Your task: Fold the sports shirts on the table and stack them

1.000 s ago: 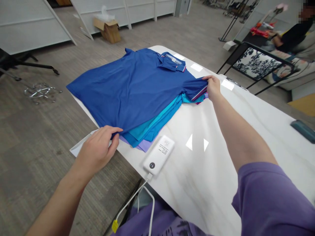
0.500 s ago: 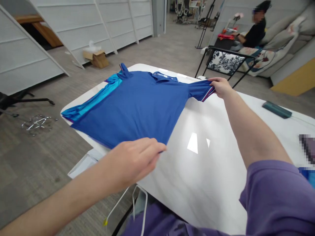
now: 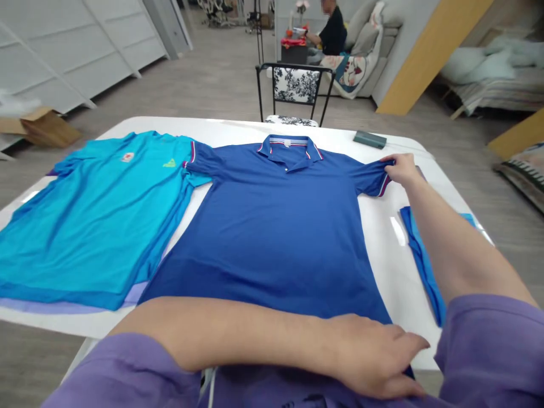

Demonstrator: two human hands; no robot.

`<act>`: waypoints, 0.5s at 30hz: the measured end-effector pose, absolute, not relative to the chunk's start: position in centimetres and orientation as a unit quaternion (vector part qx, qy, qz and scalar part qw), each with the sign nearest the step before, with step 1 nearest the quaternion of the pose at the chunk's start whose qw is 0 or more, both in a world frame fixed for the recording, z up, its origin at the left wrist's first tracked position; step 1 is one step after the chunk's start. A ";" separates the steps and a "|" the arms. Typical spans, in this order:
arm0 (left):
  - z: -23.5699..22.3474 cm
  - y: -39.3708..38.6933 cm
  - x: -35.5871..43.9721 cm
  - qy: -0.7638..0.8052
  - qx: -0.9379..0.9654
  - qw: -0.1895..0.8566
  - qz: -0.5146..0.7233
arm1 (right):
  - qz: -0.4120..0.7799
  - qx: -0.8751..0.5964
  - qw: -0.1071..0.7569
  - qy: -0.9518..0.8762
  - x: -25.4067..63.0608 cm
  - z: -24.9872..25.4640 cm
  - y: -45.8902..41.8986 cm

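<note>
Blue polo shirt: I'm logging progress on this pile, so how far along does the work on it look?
Done: the blue polo shirt lies spread flat, front up, on the white table. A folded blue garment lies to its right. In hand: the right hand holds the sleeve cuff, and the left hand rests flat on the near hem. Left: the polo is unfolded, and the turquoise shirt tops an unfolded pile.

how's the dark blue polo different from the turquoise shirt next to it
The dark blue polo has a striped collar and striped sleeve cuffs; no such trim shows on the turquoise shirt, which has small chest logos. The polo lies alone on the table, with the right hand at its sleeve and the left hand on its hem; the turquoise shirt tops a pile, untouched. Both are spread flat, front up.
</note>
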State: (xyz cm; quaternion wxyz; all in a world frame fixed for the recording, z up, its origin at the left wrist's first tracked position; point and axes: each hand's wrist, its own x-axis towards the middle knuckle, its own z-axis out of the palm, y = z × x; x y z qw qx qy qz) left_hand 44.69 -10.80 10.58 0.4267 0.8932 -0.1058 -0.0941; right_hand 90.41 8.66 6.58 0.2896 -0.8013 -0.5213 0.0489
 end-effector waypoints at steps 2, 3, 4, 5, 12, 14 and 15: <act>11.0 -10.3 45.3 -0.114 0.907 0.395 -0.096 | 0.013 -0.841 0.258 -0.476 92.4 6.5 6.1; 11.2 -9.3 45.0 -0.111 0.922 0.359 -0.091 | -0.010 -0.855 0.236 -0.461 92.7 6.3 5.2; 11.3 -8.0 44.3 -0.096 0.940 0.317 -0.083 | -0.035 -0.863 0.211 -0.458 92.3 6.1 4.7; 11.2 -6.5 43.3 -0.069 0.957 0.273 -0.074 | -0.056 -0.863 0.187 -0.467 91.5 5.8 4.4; 8.0 0.6 32.5 0.180 0.971 0.086 -0.130 | 0.060 -0.821 0.114 -0.556 81.1 1.4 7.1; 6.7 -0.2 31.2 0.202 0.963 0.092 -0.153 | 0.086 -0.823 0.100 -0.553 80.9 0.4 7.7; 6.2 -0.9 31.2 0.207 0.961 0.097 -0.152 | 0.093 -0.822 0.097 -0.553 81.3 0.2 7.9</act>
